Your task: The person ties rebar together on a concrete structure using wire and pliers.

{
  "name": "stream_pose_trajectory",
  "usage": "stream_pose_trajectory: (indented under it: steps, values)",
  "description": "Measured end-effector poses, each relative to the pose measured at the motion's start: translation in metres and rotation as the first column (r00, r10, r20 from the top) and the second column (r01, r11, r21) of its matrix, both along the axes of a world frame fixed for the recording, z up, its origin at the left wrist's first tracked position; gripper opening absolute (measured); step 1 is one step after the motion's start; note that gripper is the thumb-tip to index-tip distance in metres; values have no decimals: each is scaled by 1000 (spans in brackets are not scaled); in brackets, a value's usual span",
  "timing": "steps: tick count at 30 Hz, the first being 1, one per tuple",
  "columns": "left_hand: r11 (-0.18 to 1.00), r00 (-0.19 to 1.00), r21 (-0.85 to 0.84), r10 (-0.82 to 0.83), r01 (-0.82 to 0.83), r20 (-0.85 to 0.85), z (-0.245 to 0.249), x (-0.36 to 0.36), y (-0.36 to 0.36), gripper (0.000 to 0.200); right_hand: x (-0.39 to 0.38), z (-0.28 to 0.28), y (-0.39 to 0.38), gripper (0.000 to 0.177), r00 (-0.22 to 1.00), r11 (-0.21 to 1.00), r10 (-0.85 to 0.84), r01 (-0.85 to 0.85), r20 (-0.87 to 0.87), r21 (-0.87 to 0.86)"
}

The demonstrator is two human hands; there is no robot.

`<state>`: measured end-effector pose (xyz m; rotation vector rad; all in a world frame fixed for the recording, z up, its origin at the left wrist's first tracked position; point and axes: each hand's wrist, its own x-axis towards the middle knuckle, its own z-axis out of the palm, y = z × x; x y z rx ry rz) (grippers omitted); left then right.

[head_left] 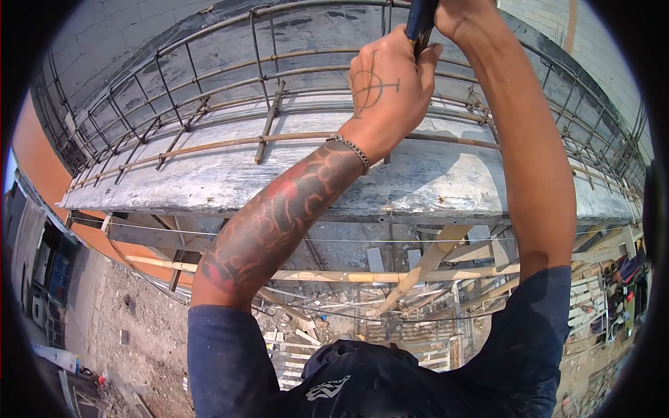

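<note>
My left hand is clenched around the dark blue tool handle, which stands up over the long rusty steel rebar cage near the top edge of view. Its working end is hidden behind my fist. My right hand meets the handle higher up but is mostly cut off, so I cannot tell how it grips. The cage lies on a grey weathered timber form board, high over the rubble-strewn ground. To do this well, I judge I should keep both wrists in line with the handle, work squarely over the bar crossing, and lean no weight past the board's edge.
</note>
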<state>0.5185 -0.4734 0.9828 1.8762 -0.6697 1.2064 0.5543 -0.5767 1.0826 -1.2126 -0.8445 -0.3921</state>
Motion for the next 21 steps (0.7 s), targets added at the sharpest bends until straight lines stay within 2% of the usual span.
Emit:
stream_pose_trajectory:
  steps: [1, 2, 3, 4, 5, 6, 7, 9, 11, 13, 14, 17, 19, 21]
  values:
    - [994, 995, 79, 71, -76, 63, 0, -3, -2, 36, 12, -1, -13, 23, 1000, 1000, 3, -3, 17, 0]
    - [976, 998, 212, 51, -56, 27, 4, 2, 2, 37, 25, -3, -31, 23, 1000, 1000, 3, -3, 25, 7]
    - [975, 999, 218, 46, -48, 17, 10, 1, 8, 37, 46, 0, -48, 23, 999, 1000, -2, 1, 35, 18]
    - [943, 967, 299, -76, 149, -243, 19, -1, 16, 38, 41, -9, -49, 23, 999, 1000, -6, 5, 53, 30]
    - [880, 858, 323, -159, 347, -488, 26, -3, 24, 40, 32, -18, -45, 22, 997, 999, -8, 5, 78, 39]
    - [846, 836, 342, -198, 409, -512, 27, -3, 31, 52, 33, -21, -50, 22, 995, 999, -8, 3, 104, 50]
    - [845, 838, 347, -195, 407, -510, 24, 1, 35, 52, 33, -26, -51, 22, 992, 998, -6, -1, 129, 61]
    - [779, 910, 521, -145, 347, -388, 12, 8, 41, 63, 45, -32, -57, 22, 986, 997, -4, -8, 164, 75]
    - [757, 888, 545, -99, 361, -450, 17, 7, 44, 64, 62, -32, -63, 22, 979, 997, -2, -14, 202, 78]
    - [878, 812, 272, -194, 394, -551, 12, 19, 49, 52, 75, -31, -67, 21, 969, 997, 7, -28, 248, 78]
    - [919, 823, 131, -260, 371, -505, 8, 26, 54, 41, 84, -29, -70, 21, 962, 996, 12, -34, 272, 77]
    - [947, 855, 86, -238, 310, -460, 13, 28, 75, 29, 103, -27, -88, 21, 944, 996, -2, -29, 330, 89]
    - [965, 904, 141, -149, 221, -400, 25, 6, 85, 25, 102, -40, -90, 20, 930, 994, -24, -17, 368, 109]
    - [981, 986, 187, -27, 59, -167, 38, -17, 97, 25, 85, -45, -93, 20, 922, 992, -50, 0, 385, 128]
